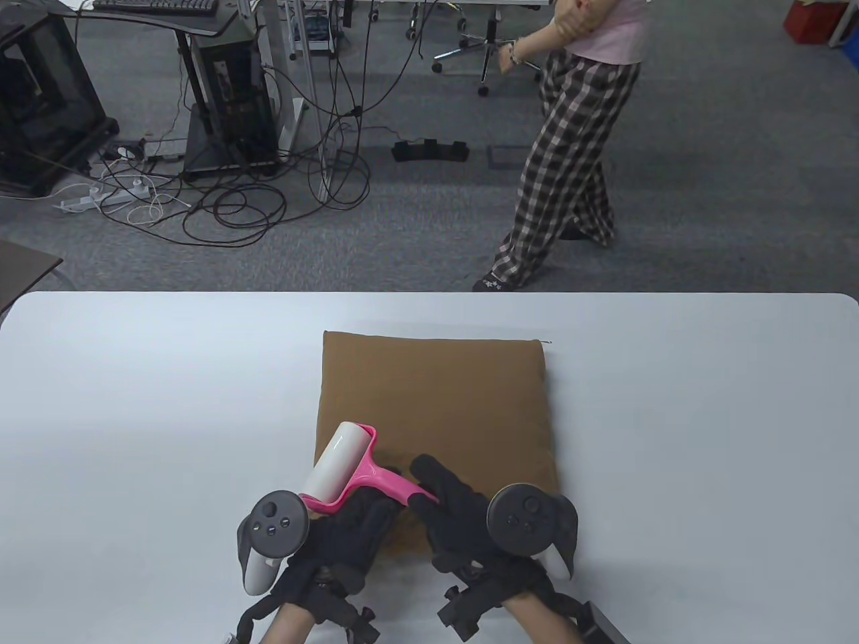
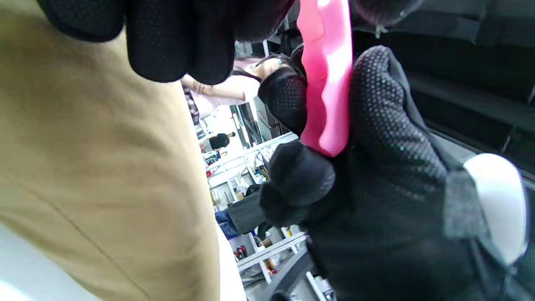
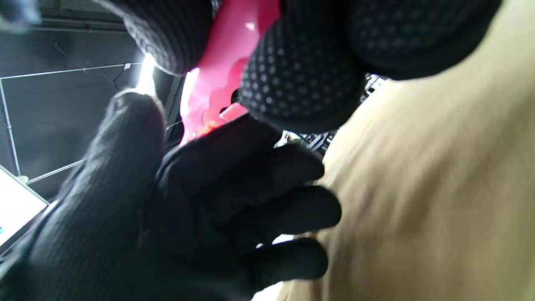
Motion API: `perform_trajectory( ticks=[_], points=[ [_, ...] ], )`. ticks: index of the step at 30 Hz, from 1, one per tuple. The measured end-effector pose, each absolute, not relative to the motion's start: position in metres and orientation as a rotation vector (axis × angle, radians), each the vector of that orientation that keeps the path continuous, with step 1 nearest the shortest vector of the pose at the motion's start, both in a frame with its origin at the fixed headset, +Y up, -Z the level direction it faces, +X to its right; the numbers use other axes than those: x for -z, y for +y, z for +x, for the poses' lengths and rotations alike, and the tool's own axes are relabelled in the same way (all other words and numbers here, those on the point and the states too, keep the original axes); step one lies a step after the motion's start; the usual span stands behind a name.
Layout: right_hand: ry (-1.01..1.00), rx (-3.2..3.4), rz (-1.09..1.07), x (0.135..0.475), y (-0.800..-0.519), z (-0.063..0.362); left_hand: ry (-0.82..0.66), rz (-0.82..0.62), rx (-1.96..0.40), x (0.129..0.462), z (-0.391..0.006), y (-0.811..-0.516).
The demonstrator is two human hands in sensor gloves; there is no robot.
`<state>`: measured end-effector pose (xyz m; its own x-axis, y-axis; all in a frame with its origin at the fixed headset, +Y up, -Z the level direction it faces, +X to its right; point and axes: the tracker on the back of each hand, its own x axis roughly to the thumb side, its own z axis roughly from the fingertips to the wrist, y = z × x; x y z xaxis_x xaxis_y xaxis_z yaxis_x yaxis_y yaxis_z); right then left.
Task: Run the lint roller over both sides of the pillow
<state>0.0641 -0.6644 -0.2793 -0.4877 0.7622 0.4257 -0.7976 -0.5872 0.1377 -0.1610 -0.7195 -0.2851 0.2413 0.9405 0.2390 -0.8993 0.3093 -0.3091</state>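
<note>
one lint roller (image 1: 356,473), one pillow (image 1: 436,409); right hand (image 1: 456,513) grips handle, left hand (image 1: 349,530) touches it.

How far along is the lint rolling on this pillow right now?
Early stage. Done: the lint roller is off the table, above the brown pillow's near edge. In hand: right hand grips its pink handle, and the left hand meets it there. Left: rolling this face, flipping, rolling the other; no finished rolling is evident.
</note>
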Motion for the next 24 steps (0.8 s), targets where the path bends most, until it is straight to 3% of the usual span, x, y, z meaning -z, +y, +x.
perform_trajectory(
  ticks=[8, 16, 21, 24],
  points=[
    [-0.072, -2.170, 0.601, 0.268, -0.675, 0.060, -0.374, -0.151, -1.421, 0.287, -0.156, -0.728],
    [-0.125, -2.389, 0.662, 0.262, -0.668, 0.058, -0.332, -0.074, -1.369, 0.287, -0.162, -0.723],
    [-0.398, -2.602, 0.444, 0.280, -0.662, 0.102, -0.265, 0.015, -1.407, 0.292, -0.184, -0.723],
    [-0.405, -2.765, 0.270, 0.292, -0.676, 0.132, -0.220, 0.010, -1.460, 0.297, -0.199, -0.726]
  ],
)
